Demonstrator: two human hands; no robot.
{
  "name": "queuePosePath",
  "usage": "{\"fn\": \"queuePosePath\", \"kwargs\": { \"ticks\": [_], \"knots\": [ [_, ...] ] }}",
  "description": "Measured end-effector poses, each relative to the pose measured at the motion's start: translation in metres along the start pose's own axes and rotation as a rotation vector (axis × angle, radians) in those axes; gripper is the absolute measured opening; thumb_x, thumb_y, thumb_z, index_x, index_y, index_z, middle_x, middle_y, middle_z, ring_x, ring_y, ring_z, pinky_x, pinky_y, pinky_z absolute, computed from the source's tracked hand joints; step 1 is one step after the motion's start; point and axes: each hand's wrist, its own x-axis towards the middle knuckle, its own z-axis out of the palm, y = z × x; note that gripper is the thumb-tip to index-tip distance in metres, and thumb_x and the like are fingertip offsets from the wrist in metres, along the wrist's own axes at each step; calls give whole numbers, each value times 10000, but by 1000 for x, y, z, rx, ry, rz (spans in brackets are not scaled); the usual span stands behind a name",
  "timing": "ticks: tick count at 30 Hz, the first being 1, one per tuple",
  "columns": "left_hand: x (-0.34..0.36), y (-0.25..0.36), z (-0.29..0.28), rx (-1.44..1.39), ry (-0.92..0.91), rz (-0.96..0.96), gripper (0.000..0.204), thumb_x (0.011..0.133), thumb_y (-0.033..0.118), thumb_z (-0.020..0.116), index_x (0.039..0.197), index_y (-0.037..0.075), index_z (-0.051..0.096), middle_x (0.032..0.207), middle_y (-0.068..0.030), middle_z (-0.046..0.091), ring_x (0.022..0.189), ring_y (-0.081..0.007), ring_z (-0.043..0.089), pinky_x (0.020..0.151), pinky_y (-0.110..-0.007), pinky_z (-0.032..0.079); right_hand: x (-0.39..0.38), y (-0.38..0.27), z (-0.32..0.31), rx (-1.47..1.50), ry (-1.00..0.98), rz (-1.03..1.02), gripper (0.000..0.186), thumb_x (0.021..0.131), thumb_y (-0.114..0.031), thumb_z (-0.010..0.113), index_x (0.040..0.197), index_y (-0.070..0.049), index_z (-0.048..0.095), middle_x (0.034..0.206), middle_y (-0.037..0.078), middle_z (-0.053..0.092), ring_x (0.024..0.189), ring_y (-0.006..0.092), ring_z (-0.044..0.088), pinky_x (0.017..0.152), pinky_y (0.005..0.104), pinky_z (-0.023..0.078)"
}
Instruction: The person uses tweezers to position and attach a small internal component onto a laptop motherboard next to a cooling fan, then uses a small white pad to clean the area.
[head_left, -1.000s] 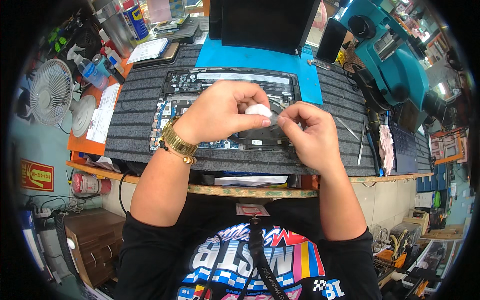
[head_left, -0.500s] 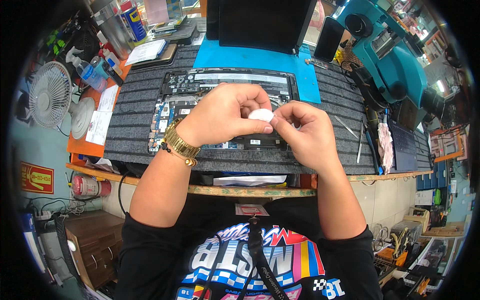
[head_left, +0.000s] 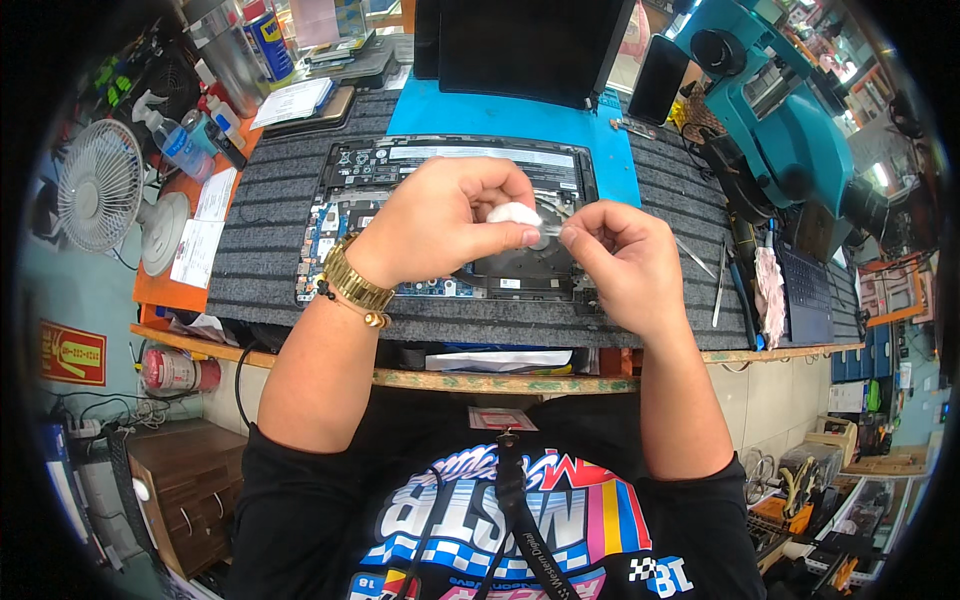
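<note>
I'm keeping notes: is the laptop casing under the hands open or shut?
Open: the laptop casing shows its battery, blue circuit board and fan uncovered.

Left forearm [head_left: 318, 375]: slanted from near left toward far right.
Left hand [head_left: 440, 215]: turned back upward, fingers curled inward.
Left thumb [head_left: 505, 238]: extended rightward.
Right forearm [head_left: 688, 410]: angled from near right toward far left.
Right hand [head_left: 632, 262]: bent leftward, thumb and index finger pinched.
Fingertips: separated by a narrow gap between hands.

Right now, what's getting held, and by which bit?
The left hand holds a white, fluffy wad around its lower left; the right hand pinches a thin, whitish wisp by its right end.
</note>
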Motion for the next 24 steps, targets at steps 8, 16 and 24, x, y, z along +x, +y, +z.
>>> {"fn": "queuePosePath", "kwargs": {
  "ticks": [8,16,24],
  "knots": [
    [-1,6,-14,50,192,1,267,993,113,882,1173,0,721,1029,-17,782,875,-63,708,750,-229,574,1,6,-9,129,4,69,117,1016,-101,797,1006,16,787,860,-21,753,762,40,645,692,241,513],
    [-39,-6,-109,837,820,-300,291,962,199,870,1159,-6,804,1035,-96,819,933,-183,749,874,-354,585,-1,8,-21,194,10,61,116,1044,-102,786,1042,14,782,874,-37,739,774,14,626,689,215,486],
    [-76,-30,-150,822,836,-539,644,851,222,903,1408,-57,737,1288,-278,799,1213,-330,784,1054,-421,594,-11,13,-34,290,13,47,68,1055,-58,769,1057,10,763,882,-60,706,765,7,580,675,204,428]
  ]
}}
